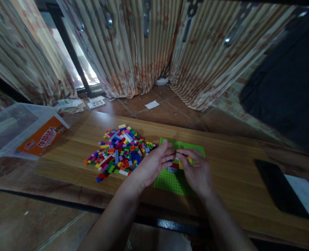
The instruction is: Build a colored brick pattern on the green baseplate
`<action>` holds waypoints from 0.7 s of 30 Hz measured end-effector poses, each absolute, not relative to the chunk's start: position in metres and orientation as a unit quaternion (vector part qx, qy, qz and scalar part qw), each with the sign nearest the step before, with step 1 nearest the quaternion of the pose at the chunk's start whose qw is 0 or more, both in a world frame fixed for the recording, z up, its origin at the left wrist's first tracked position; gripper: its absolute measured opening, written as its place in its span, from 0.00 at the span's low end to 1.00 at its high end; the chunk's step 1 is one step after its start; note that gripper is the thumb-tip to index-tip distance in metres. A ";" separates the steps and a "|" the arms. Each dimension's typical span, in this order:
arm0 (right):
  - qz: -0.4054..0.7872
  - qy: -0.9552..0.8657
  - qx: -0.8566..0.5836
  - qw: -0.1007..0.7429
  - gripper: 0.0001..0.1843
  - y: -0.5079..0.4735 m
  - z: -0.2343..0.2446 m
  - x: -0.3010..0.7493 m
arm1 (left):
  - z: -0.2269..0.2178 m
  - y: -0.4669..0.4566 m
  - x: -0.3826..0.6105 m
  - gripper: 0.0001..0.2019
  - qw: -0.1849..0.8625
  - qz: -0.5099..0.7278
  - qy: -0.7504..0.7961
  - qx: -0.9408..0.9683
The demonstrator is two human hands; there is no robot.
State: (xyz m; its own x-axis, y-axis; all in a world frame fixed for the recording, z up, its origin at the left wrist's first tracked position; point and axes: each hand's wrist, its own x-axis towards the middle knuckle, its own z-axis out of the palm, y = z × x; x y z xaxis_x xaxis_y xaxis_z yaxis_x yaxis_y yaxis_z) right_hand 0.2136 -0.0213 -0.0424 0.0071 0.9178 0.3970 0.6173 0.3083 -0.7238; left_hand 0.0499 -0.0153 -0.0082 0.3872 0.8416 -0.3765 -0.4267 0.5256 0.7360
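Observation:
A green studded baseplate (167,183) lies on the wooden tabletop, partly covered by both hands. Several red, yellow, blue and grey toy bricks (174,166) are grouped around its middle. My left hand (153,163) is over the plate's left side, fingers stretched out and apart, with nothing visible in it. From the right, my right hand (197,170) reaches over the bricks with thumb and forefinger pinched together near the left fingertips. What the pinch holds, if anything, is too small to make out. Left of the plate spreads a heap of loose multicoloured bricks (132,148).
A clear plastic box (2,151) with an orange label stands at the table's left end. Toward the right end lie a dark flat tablet-like object (281,188) and a white sheet (306,195). Striped curtains (128,62) hang beyond the table, with papers (70,104) on the floor.

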 end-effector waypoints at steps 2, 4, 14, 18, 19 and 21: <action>0.191 -0.632 -0.597 0.456 0.13 -0.017 -0.045 0.224 | -0.010 -0.012 0.045 0.25 0.754 0.421 0.422 0.277; 0.206 -0.593 -0.628 0.460 0.14 -0.014 -0.047 0.233 | -0.013 -0.009 0.042 0.22 0.703 0.441 0.478 0.287; 0.184 -0.671 -0.608 0.383 0.12 -0.008 -0.055 0.227 | -0.023 -0.012 0.058 0.22 0.616 0.403 0.545 0.401; 0.139 -0.682 -0.606 0.385 0.11 -0.001 -0.062 0.224 | -0.023 -0.013 0.059 0.24 0.612 0.386 0.542 0.427; 0.136 -0.682 -0.607 0.385 0.11 0.000 -0.064 0.223 | -0.022 -0.013 0.058 0.24 0.613 0.384 0.542 0.428; 0.140 -0.680 -0.608 0.386 0.10 0.003 -0.066 0.222 | -0.021 -0.014 0.058 0.25 0.615 0.380 0.541 0.429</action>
